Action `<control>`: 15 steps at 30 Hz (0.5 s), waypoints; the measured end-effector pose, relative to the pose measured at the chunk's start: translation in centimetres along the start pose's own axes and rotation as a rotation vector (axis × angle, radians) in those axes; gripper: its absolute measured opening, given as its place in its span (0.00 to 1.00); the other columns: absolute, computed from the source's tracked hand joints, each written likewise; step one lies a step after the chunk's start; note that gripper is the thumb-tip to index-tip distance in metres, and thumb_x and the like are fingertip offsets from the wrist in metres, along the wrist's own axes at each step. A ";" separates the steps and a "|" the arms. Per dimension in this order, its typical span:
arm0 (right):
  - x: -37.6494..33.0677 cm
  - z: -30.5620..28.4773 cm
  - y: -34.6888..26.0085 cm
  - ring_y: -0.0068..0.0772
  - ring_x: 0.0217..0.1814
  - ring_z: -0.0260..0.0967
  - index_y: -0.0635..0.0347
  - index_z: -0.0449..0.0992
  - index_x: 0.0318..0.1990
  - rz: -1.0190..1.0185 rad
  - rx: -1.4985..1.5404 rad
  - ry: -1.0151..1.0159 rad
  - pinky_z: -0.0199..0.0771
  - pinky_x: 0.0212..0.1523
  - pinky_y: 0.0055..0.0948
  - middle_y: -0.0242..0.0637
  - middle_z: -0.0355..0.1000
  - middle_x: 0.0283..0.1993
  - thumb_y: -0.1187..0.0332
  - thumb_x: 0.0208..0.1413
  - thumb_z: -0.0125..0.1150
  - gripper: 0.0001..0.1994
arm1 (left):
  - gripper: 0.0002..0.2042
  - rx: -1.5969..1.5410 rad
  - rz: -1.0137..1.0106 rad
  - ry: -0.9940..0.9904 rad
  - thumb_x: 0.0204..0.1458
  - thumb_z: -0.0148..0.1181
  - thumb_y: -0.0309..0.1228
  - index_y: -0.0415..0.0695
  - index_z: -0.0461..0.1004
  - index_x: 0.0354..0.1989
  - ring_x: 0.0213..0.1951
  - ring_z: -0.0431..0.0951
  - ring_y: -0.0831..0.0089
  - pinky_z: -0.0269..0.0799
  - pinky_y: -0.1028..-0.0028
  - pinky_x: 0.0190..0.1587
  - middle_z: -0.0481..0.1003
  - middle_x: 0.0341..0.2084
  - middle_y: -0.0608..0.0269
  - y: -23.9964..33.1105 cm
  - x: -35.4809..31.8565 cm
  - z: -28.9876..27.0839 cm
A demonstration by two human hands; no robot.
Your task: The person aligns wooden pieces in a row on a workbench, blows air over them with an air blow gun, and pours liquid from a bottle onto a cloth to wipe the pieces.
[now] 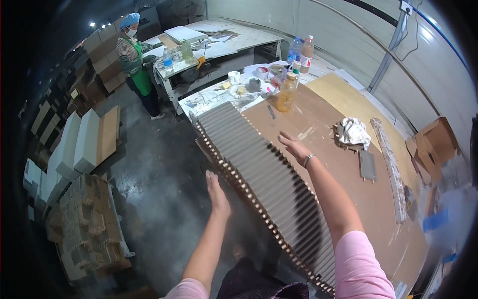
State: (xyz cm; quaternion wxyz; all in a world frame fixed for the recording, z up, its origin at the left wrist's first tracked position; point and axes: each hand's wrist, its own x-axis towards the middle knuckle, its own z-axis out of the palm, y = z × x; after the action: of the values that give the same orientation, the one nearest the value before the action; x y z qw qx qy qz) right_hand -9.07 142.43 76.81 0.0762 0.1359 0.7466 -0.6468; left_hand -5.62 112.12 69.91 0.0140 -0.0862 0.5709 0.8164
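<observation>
A long row of grey strips point(259, 164) lies packed side by side along the table's left edge, with pale, peg-like ends showing down both sides. My left hand point(217, 195) is beside the row's left side, over the floor, its fingers stretched out and nothing in it. At the row's right side, my right hand point(295, 147) is held with fingers extended and also empty. Whether its fingertips touch the strips I cannot tell. My right arm partly covers the row's near right part and casts a shadow on it.
On the brown table point(318, 119) stand a bottle of orange liquid point(287, 93), a crumpled white cloth point(354, 132) on stacked grey pieces, and a long pale strip point(390, 172). A person in a green apron point(143, 80) stands at another table point(234, 37). Stacked cardboard point(92, 224) sits left.
</observation>
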 end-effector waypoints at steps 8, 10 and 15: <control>8.2 5.5 -4.0 0.37 0.76 0.42 0.56 0.44 0.72 0.036 -0.155 -0.163 0.46 0.71 0.36 0.42 0.44 0.75 0.54 0.60 0.55 0.39 | 0.36 -0.140 0.067 -0.041 0.65 0.36 0.49 0.37 0.34 0.71 0.72 0.39 0.65 0.39 0.69 0.71 0.36 0.73 0.55 1.2 11.2 2.3; 8.9 6.5 -3.9 0.41 0.71 0.50 0.58 0.47 0.71 -0.051 -0.354 -0.141 0.52 0.68 0.36 0.47 0.51 0.71 0.55 0.57 0.57 0.39 | 0.35 -0.041 0.036 -0.014 0.65 0.36 0.49 0.39 0.34 0.72 0.72 0.39 0.61 0.39 0.66 0.71 0.35 0.72 0.52 -0.1 11.3 3.7; 9.8 7.0 -2.5 0.48 0.67 0.57 0.62 0.50 0.70 -0.167 -0.464 -0.113 0.55 0.66 0.37 0.56 0.58 0.67 0.56 0.55 0.60 0.39 | 0.33 -0.006 0.082 0.070 0.65 0.40 0.48 0.41 0.41 0.71 0.68 0.52 0.59 0.52 0.63 0.67 0.46 0.70 0.52 -0.2 11.0 5.3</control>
State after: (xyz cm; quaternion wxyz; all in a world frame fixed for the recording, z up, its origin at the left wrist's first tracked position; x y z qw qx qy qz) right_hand -19.55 136.25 75.28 0.0933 0.0163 0.8782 -0.4688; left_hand -17.10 116.34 69.74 -0.0397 -0.0913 0.5716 0.8144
